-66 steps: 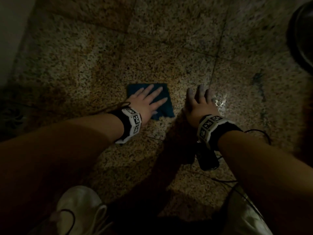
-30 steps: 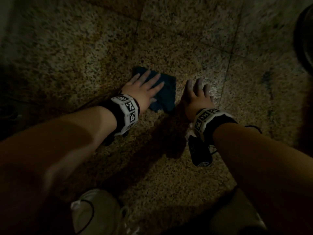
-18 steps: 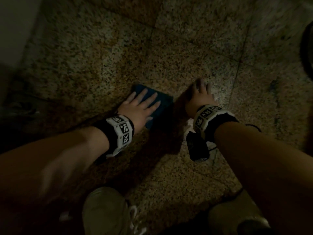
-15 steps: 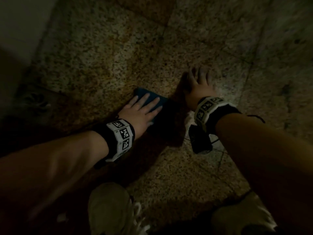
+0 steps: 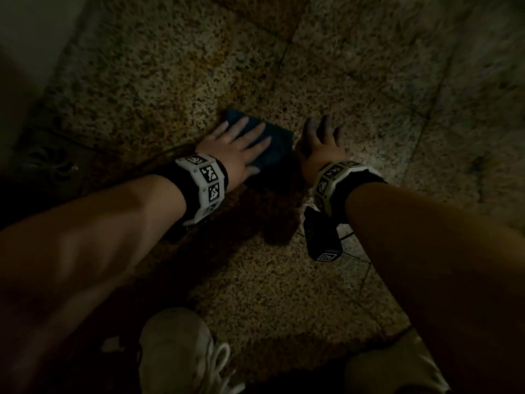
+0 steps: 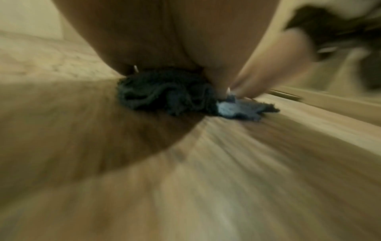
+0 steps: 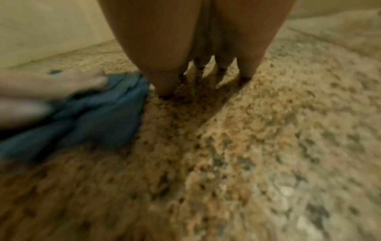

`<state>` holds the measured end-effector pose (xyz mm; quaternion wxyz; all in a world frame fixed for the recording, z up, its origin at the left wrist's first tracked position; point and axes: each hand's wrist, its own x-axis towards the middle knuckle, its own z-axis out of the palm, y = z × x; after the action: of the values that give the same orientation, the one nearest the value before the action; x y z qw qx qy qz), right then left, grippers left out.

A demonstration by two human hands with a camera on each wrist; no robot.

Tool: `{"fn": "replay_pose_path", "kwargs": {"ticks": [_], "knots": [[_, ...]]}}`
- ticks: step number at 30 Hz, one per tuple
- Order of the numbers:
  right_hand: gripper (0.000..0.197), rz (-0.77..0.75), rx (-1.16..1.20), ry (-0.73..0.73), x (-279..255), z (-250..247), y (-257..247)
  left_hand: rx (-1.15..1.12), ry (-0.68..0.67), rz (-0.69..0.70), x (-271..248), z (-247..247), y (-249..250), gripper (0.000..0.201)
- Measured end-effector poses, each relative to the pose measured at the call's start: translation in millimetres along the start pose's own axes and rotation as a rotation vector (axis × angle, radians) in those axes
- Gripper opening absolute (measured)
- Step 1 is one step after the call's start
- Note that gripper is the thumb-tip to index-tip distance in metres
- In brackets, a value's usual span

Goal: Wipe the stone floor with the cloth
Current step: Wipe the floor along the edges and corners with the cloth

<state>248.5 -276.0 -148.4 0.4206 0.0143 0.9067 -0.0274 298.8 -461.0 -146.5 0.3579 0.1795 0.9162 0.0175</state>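
A dark blue cloth (image 5: pixel 277 143) lies bunched on the speckled stone floor (image 5: pixel 170 81). My left hand (image 5: pixel 241 143) presses flat on it with straight, spread fingers. In the left wrist view the cloth (image 6: pixel 164 96) is crumpled under the palm and the picture is streaked with motion blur. My right hand (image 5: pixel 322 140) rests beside the cloth on its right, fingers spread and fingertips on the bare floor. The right wrist view shows those fingertips (image 7: pixel 164 86) planted on the stone, with the cloth (image 7: pixel 98 114) and the left hand (image 7: pixel 51 84) at the left.
A pale wall (image 5: pixel 28 52) runs along the left, with a dark floor drain (image 5: pixel 48 166) near it. Two light shoes (image 5: pixel 179 351) stand at the bottom edge. Tile joints cross the floor. A black device (image 5: pixel 322 237) hangs under the right wrist.
The left hand has slid the cloth back and forth over the floor, and it lies more bunched now. The right hand stays planted beside it. My head view has shifted.
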Motion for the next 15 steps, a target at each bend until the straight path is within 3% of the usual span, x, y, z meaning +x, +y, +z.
{"fn": "replay_pose_path", "kwargs": {"ticks": [7, 15], "knots": [[0.068, -0.012, 0.005, -0.01, 2.8, -1.5, 0.8, -0.068, 0.097, -0.056, 16.5, -15.1, -4.1, 0.054], [0.066, 0.027, -0.149, -0.021, -0.9, -17.9, -15.6, -0.015, 0.019, -0.077, -36.8, 34.2, -11.2, 0.056]]}}
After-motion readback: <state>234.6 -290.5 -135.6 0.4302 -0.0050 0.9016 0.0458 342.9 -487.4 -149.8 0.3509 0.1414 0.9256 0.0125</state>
